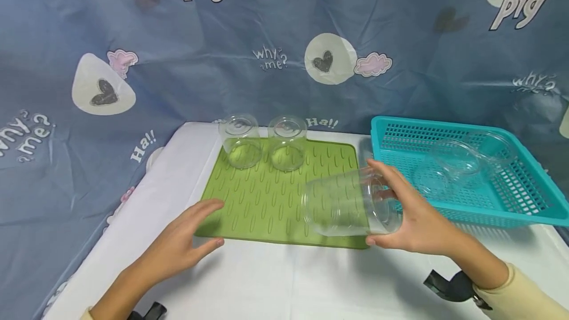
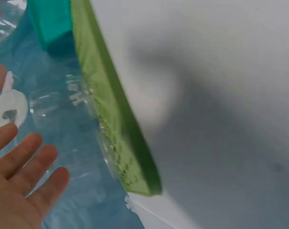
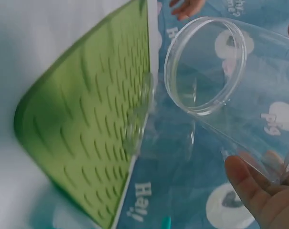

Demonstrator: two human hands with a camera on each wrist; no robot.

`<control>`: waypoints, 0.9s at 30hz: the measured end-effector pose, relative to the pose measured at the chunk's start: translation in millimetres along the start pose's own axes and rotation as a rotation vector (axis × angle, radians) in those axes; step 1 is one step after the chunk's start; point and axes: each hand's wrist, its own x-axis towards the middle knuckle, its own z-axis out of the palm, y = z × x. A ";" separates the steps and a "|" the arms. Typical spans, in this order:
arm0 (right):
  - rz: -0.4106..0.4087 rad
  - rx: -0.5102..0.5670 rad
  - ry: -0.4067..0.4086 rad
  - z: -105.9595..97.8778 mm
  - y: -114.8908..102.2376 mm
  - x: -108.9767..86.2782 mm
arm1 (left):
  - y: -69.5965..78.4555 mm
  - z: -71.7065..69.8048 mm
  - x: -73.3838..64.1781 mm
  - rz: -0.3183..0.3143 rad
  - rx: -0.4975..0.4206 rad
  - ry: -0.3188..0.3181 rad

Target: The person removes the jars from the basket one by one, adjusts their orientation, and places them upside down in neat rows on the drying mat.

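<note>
apparently mid-transfer at centre right: right hand (image 1: 415, 221) grips sideways cup (image 1: 335, 206), left hand (image 1: 178, 241) wide; next likely: upend onto mat (image 1: 255, 201).

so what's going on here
A person's right hand grips a clear cup by one end, holding it sideways over the right part of a green mat. The left hand holds nothing, its fingers spread near the mat's left front corner. Two similar cups stand upside down toward the back of the mat, and more clear cups are in the teal basket.
</note>
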 end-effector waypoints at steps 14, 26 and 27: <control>-0.191 -0.319 -0.079 -28.1 -9.3 32.3 | -20.9 12.2 14.0 -0.055 0.175 -0.315; -0.108 -0.365 -0.199 -46.5 -19.0 59.6 | -26.7 13.9 31.7 -0.068 0.149 -0.399; -0.103 -0.368 -0.201 -46.6 -18.1 61.2 | -27.2 13.7 33.5 -0.065 0.148 -0.401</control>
